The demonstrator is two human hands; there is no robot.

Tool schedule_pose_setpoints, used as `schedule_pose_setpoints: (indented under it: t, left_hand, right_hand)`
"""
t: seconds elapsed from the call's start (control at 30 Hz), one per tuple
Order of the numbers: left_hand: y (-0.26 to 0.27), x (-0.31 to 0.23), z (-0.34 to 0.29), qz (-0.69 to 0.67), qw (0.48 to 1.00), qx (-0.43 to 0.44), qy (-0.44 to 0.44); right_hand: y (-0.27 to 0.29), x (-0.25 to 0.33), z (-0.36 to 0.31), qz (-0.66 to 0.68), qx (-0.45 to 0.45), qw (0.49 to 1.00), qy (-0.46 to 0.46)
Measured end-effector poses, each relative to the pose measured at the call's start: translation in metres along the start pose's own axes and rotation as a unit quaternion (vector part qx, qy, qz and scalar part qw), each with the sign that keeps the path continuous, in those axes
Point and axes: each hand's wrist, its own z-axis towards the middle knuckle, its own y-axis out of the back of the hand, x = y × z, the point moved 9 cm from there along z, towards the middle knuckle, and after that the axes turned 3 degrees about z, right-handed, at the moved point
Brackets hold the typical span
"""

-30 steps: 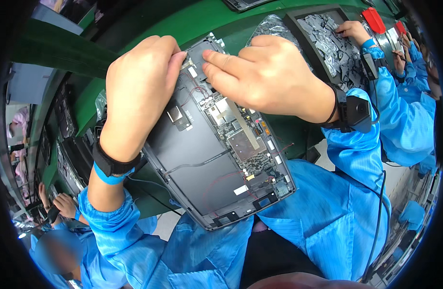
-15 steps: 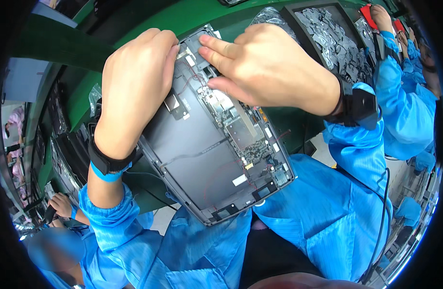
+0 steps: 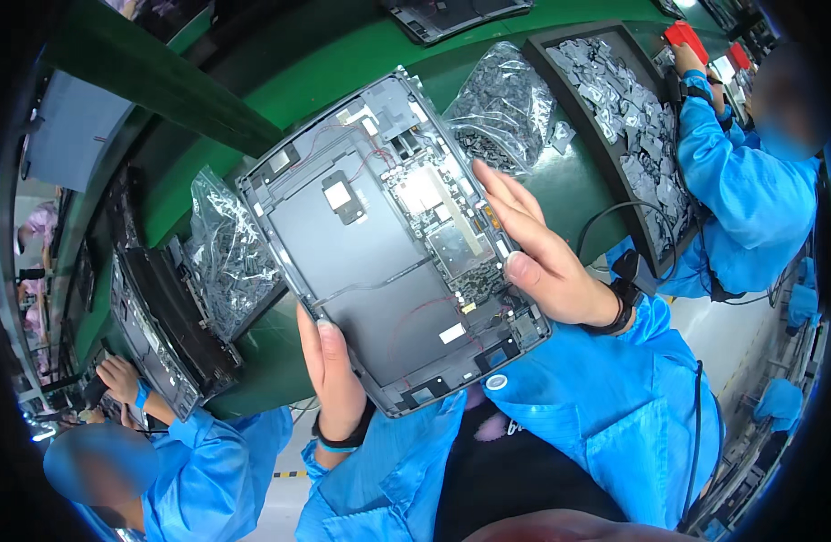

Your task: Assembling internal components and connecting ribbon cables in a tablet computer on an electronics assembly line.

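A grey tablet housing [image 3: 370, 271], its inside facing up, is held tilted in front of my body by both hands. My left hand [image 3: 332, 370] grips its lower left edge, thumb on the rim and fingers underneath. On the opposite long edge, my right hand [image 3: 546, 257] has its thumb over the rim and its fingers along the side. A green and silver circuit board [image 3: 447, 230] runs along the housing's right part. Thin red wires and a flat dark cable [image 3: 370, 287] cross the inside. Near the upper middle sits a small black part with a silver square [image 3: 345, 197].
Beyond the housing lies a clear plastic bag of dark small parts [image 3: 501, 99], beside a black tray [image 3: 605, 149] heaped with grey pieces. Another bag [image 3: 226, 262] and more housings [image 3: 154, 330] stand left on the green bench [image 3: 316, 72]. Co-workers in blue sit on both sides.
My hands have left the housing's far end, where the right fingers pressed its corner, and now hold its two long sides. The far end is uncovered.
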Motion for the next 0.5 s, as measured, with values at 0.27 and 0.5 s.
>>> schedule_pose_setpoints:
  t: [0.27, 0.5]
  left_hand:
    - [-0.002, 0.001, -0.007, -0.165, 0.986, 0.001, 0.035]
    - [-0.015, -0.03, 0.035, -0.028, 0.99, 0.038, -0.13]
  right_hand:
    - [0.005, 0.037, 0.021, 0.322, -0.038, 0.941, -0.095]
    - [0.079, 0.009, 0.117, 0.294, -0.137, 0.94, -0.108]
